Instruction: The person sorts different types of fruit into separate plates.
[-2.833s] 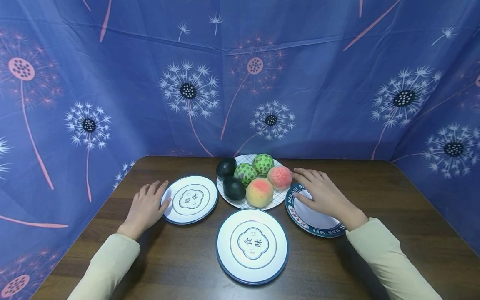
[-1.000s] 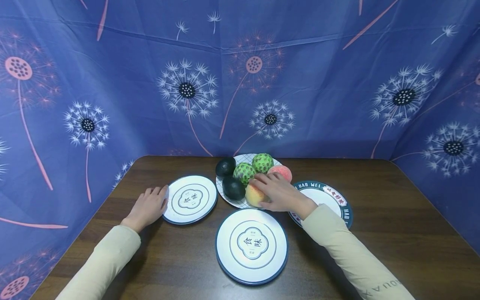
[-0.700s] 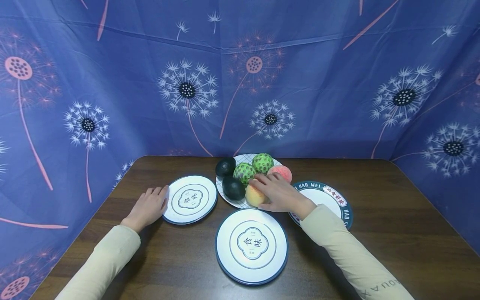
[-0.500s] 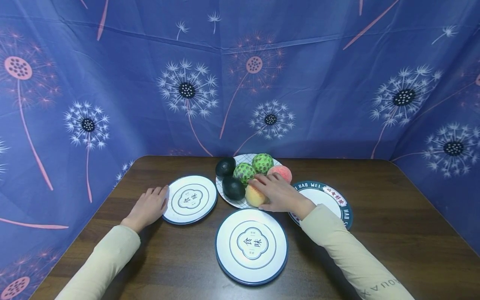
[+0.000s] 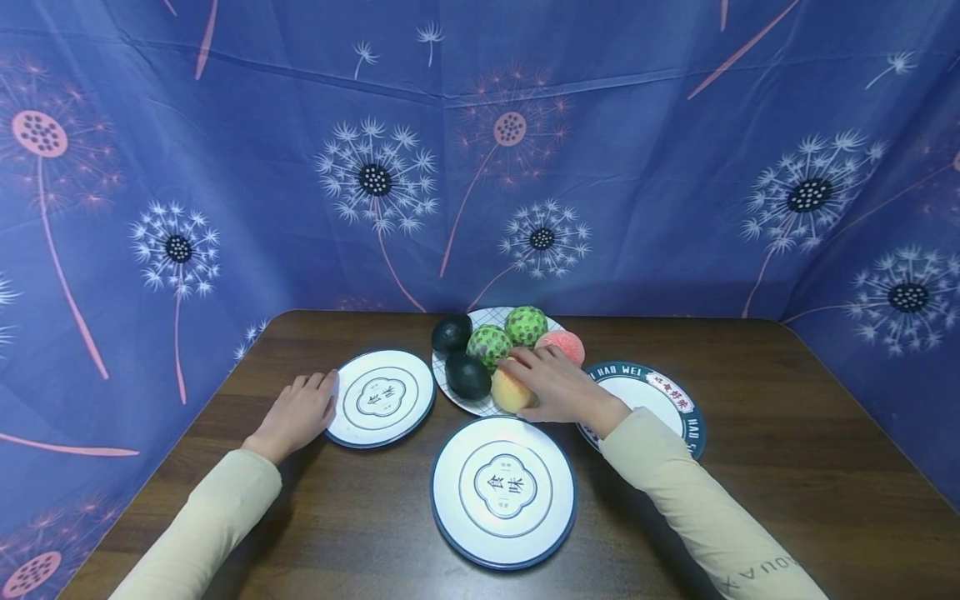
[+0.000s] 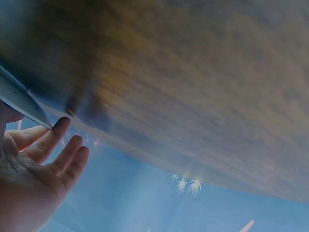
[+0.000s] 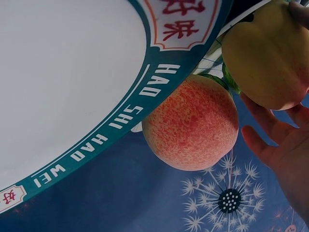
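My right hand [image 5: 558, 387] grips a yellow-orange peach [image 5: 510, 392] on the checkered plate [image 5: 489, 317]. In the right wrist view, the fingers [image 7: 263, 121] lie along one side of this peach [image 7: 270, 53] and the thumb on another. A pinker peach [image 5: 564, 343] sits just behind that hand. Two dark green, avocado-like fruits [image 5: 468, 377] and two green speckled balls [image 5: 489, 345] share the plate. My left hand [image 5: 294, 417] rests at the left rim of a white, blue-edged plate [image 5: 382, 358], its fingers [image 6: 72, 159] loosely extended in the left wrist view.
Another white, blue-rimmed plate [image 5: 502, 542] lies at the front middle of the brown wooden table [image 5: 360, 517]. To the right, a plate with a lettered green rim [image 5: 693, 425] sits partly under the right forearm. A blue dandelion-print cloth [image 5: 637, 208] hangs behind the table.
My right hand has moved left from the green-rimmed plate onto the yellow-orange peach and taken hold of it. The left hand's fingers have drawn together slightly. Little has changed over the last second.
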Demonstrator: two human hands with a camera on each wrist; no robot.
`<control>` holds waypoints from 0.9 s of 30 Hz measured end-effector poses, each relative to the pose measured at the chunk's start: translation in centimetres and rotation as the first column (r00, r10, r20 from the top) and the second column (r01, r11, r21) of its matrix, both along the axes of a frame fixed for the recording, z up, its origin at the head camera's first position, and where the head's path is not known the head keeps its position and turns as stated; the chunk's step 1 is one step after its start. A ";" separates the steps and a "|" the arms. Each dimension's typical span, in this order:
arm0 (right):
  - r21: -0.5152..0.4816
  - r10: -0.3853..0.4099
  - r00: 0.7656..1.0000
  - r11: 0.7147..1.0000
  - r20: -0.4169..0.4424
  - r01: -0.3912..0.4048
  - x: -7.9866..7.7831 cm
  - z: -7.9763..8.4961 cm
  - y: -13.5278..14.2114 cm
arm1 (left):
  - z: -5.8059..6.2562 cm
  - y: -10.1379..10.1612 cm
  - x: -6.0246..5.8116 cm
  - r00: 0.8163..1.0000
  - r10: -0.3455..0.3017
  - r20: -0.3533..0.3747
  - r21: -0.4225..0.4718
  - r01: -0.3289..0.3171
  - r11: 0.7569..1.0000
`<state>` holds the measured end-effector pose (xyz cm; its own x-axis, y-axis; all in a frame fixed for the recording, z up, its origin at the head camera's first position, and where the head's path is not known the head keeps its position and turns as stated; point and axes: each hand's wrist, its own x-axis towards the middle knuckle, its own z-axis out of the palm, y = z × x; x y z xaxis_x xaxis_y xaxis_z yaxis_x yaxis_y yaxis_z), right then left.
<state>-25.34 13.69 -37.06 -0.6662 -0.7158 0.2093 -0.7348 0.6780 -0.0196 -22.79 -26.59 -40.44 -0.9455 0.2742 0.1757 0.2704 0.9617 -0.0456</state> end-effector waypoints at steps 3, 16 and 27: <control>-0.004 0.007 1.000 1.000 -0.020 -0.007 -0.1 -0.1 0.0 | -0.1 0.0 -0.1 1.000 0.001 0.000 0.005 -0.001 1.000; -0.020 -0.014 1.000 1.000 0.016 0.015 0.1 1.0 0.0 | -0.1 -0.1 -0.2 0.999 0.012 0.039 0.005 -0.012 1.000; -0.068 0.023 0.998 0.997 -0.063 -0.027 0.2 2.5 -0.4 | -0.1 -0.2 -0.1 0.999 0.011 0.039 0.000 -0.011 1.000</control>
